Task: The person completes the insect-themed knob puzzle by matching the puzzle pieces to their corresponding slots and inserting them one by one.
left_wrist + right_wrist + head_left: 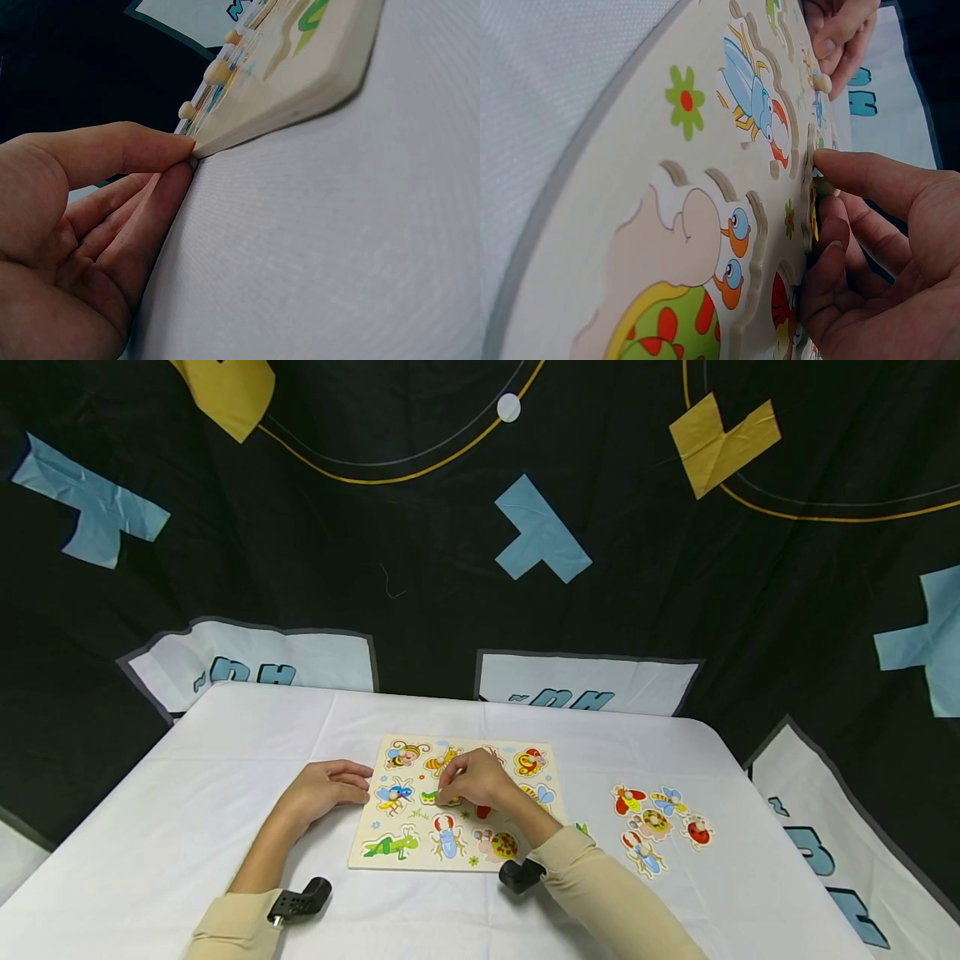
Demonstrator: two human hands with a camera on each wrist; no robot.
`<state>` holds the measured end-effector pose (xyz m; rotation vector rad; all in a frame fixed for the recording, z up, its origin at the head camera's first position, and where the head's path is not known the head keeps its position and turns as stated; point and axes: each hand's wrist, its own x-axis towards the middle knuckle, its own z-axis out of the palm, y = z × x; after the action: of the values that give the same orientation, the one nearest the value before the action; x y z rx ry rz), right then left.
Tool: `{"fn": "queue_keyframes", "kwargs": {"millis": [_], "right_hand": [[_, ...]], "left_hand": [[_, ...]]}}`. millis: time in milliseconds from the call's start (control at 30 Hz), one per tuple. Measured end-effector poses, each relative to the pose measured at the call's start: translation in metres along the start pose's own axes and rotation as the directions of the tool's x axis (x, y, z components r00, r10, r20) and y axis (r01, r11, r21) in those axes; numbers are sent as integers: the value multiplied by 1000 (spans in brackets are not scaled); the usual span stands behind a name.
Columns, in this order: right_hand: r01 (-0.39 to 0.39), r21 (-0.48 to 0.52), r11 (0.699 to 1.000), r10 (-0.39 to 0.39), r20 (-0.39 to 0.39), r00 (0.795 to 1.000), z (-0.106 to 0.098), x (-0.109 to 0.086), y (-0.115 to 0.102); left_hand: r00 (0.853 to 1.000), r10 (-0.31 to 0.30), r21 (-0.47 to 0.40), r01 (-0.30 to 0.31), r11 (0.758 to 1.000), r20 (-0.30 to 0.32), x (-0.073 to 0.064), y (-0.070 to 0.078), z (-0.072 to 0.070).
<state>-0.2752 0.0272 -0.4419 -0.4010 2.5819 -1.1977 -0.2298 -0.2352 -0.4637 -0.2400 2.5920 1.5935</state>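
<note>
A wooden peg puzzle board [471,839] with painted insects lies flat on the white table. My right hand [474,778] is over its middle row, thumb and fingers pinching the knob of a green and yellow caterpillar puzzle piece [429,797]. In the right wrist view, that piece [808,202] is seen nearly edge-on and partly covered by the fingers; whether it sits fully in its recess cannot be told. My left hand [324,789] rests at the board's left edge, thumb and fingertips touching it. Beetle and snail recesses [686,247] hold no pieces.
Right of the board lie several loose pieces, among them a ladybug [699,832], a snail [652,824] and a stag beetle [642,853]. A bit of green [582,828] shows beside the right sleeve. A black curtain [420,568] hangs behind the table.
</note>
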Motion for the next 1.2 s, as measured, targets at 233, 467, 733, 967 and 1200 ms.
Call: {"fn": "queue_keyframes", "kwargs": {"millis": [233,467,733,967,1200], "right_hand": [[-24,4,1000,24,6,1000,1,1,3],[-15,2,1000,15,-1,1000,1,-1,5],[-15,9,1000,15,5,1000,0,-1,3],[-32,10,999,32,4,999,1,-2,1],[-19,21,1000,19,18,1000,0,-2,3]], "left_hand": [[1000,1,1,-1,1000,1,0,-1,0],[1000,-3,-11,3,1000,5,1,0,1],[1000,-9,-23,9,1000,7,0,0,0],[1000,-10,-40,11,999,13,0,-1,-1],[1000,-2,-32,3,999,11,0,-1,-1]]}}
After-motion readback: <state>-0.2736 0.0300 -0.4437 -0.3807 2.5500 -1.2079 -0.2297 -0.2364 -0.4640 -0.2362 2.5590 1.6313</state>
